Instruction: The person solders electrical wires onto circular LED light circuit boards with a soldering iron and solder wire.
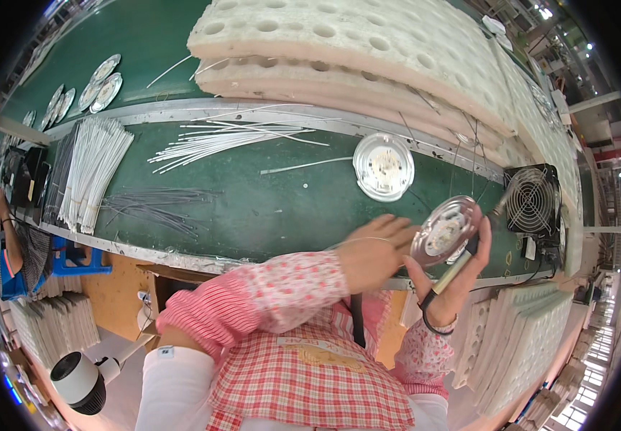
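Observation:
My right hand (pixel 454 284) grips a round silver disc (pixel 443 230) carrying a small circuit board, held tilted, along with a pale-handled soldering iron (pixel 448 276) with a dark cord. My left hand (pixel 375 248) is beside that disc, fingers apart and slightly bent, with a thin pale wire across it; some fingertips are blurred. A second silver disc (pixel 384 165) lies on the green bench (pixel 274 208) beyond my hands. Loose white strips (pixel 224 144), a thick white bundle (pixel 91 172) and dark strips (pixel 159 208) lie to the left.
Stacked foam trays with holes (pixel 346 43) fill the back. A fan (pixel 530 201) stands at the right. More discs (pixel 106 90) lie back left. A co-worker's arm (pixel 8 244) is at far left. More foam sheets (pixel 519 337) stand below right; a white cylindrical device (pixel 77 381) is below left.

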{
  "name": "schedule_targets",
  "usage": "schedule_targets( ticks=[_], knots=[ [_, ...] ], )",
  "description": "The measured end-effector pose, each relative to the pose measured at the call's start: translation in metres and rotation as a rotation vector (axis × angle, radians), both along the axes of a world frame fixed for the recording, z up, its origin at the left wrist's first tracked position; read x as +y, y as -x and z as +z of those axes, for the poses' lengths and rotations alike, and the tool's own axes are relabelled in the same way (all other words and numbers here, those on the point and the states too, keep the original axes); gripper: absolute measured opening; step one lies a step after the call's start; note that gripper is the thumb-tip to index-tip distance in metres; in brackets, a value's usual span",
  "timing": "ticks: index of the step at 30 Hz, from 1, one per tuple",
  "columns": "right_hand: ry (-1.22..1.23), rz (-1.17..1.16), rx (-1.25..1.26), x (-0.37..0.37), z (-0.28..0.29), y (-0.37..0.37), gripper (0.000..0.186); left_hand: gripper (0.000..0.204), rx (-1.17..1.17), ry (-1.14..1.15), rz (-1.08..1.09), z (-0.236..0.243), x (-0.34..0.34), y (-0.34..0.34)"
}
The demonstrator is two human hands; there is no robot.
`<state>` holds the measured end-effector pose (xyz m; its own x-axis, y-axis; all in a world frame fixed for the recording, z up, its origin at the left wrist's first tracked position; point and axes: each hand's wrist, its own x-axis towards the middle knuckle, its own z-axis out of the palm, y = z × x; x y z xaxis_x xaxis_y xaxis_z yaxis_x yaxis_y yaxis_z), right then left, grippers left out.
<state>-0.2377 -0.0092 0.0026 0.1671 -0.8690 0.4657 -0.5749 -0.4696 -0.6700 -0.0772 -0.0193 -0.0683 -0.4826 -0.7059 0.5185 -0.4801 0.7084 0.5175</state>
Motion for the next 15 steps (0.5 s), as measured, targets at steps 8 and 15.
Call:
schedule_targets(
  ticks=[8,15],
  knots=[
    [-0.056,-0.016,0.105,-0.005,-0.034,0.011,0.107,0.052,-0.175,-0.092,0.673,0.024,-0.055,-0.068],
    [-0.071,-0.069,0.177,-0.001,-0.046,0.035,0.106,0.051,0.134,-0.702,0.512,0.022,-0.081,-0.056]
  ],
)
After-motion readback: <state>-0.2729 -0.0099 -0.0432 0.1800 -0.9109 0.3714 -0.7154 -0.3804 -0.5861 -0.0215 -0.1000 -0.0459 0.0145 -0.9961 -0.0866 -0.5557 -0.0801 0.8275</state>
